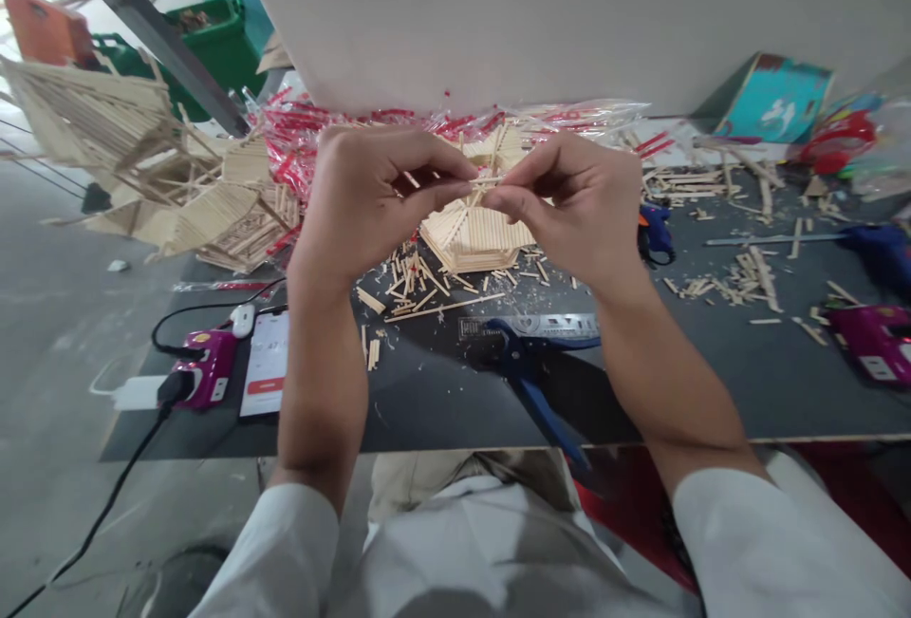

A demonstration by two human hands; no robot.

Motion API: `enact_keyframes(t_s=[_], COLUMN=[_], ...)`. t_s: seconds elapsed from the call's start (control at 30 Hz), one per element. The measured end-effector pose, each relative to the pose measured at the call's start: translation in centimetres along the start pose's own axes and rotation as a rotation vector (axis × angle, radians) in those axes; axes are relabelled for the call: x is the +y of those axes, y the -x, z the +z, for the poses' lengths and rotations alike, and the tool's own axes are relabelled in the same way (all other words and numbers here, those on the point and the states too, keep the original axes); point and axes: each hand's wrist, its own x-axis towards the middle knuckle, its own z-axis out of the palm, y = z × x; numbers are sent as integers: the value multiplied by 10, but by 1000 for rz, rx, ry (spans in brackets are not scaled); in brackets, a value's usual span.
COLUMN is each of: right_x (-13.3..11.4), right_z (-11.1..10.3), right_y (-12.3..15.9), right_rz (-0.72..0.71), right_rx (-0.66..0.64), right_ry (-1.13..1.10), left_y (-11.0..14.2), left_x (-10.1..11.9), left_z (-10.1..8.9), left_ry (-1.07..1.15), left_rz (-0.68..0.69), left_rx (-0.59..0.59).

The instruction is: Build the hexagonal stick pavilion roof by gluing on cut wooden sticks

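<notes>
Both hands are raised over the dark table, with fingertips pinched close together. My left hand (377,200) and my right hand (569,205) grip a thin wooden stick (489,180) between them, one at each end. Just behind and below the fingers sits a model built of wooden sticks (474,234), with a sloping, many-sided roof; the hands hide part of it. Whether the stick touches the model, I cannot tell. Cut stick pieces (419,281) lie scattered in front of the model.
A blue-handled cutter (530,385) and a metal ruler (555,326) lie near the front edge. A phone (265,362) and a purple power socket (210,369) are at left. Larger stick models (234,205) stand far left. A blue glue gun (656,231) is at right.
</notes>
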Motion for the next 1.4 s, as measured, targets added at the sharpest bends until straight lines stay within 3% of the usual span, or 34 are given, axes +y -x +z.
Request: enact_keyframes(t_s=[0.27,0.37,0.47,0.7,0.87,0.93,1.07,1.2,1.4], right_x=[-9,-8,-9,-5,-13,-14,0,20,15], right_z=[6,3,-1,8,6,-4,-29,-40,-21], right_y=[0,0,1,2,2,0,-18,-52,-103], right_rz=[152,220,255,223,170,154,93,56,112], right_rx=[-99,-201,-311,-535,-319,-238,-150,-253,-651], right_ry=[-482,-599,-694,-871,-704,-591,-262,-18,337], left_y=[8,11,15,17,14,13,10,7,1], left_x=[18,22,23,13,0,-10,-40,-70,-99], left_z=[10,14,18,18,4,-4,-16,-17,-7], left_ry=[-5,-22,41,105,110,61,9,-29,-11], left_rz=[92,91,212,344,363,300,67,-80,-174], left_rx=[91,60,81,75,151,186,108,71,12])
